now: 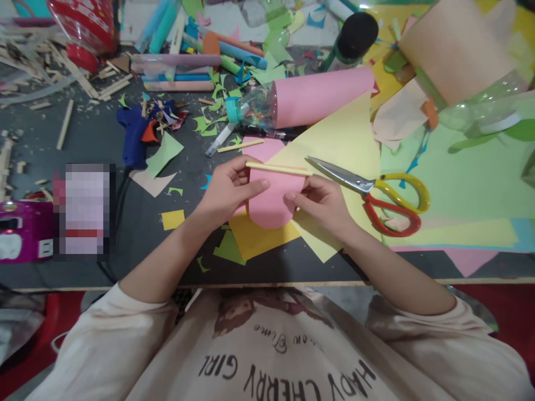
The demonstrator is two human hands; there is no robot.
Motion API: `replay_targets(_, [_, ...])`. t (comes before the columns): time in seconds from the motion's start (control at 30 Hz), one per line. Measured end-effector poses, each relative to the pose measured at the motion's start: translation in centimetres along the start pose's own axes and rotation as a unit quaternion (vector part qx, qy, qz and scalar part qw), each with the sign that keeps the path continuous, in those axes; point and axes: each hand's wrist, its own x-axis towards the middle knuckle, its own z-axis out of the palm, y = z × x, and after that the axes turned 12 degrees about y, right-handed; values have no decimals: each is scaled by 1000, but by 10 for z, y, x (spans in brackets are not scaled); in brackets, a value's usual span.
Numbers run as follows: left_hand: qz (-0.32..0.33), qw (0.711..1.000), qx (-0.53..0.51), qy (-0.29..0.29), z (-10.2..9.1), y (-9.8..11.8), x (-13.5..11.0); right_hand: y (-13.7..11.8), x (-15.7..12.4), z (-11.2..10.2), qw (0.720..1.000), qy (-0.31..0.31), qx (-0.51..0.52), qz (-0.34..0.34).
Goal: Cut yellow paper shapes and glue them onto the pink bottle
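Between my two hands is a pink paper piece (273, 200) with a rounded lower end. A thin yellow paper strip (278, 169) runs across its upper edge. My left hand (232, 186) is closed on the left side of the paper, thumb on top. On the right side, my right hand (321, 203) pinches the same piece, its thumb near the edge. Another pink paper piece (263, 148) lies just behind, beside a second yellow strip (241, 146). Scissors (371, 186) with yellow and red handles rest to the right of my right hand.
Behind my hands lies a plastic bottle wrapped in pink paper (321, 97). A blue glue gun (136, 131) sits to the left, near a purple box (25, 231). Coloured sheets (460, 189) spread at right; paper rolls (179, 61) and wood sticks (64, 125) lie further back.
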Motion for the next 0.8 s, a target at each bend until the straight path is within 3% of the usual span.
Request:
replay_targets(0.13, [25,999,25,12,1,1,-1,0,0,-1,1000,21,-14,-7])
replay_targets(0.4, [70,992,103,0,0,2,-3,0,0,-2,993,74,-50,-81])
replay_targets(0.8, [91,990,103,-13,2,3,-5,2,-1,-2,987,71,-69,-127])
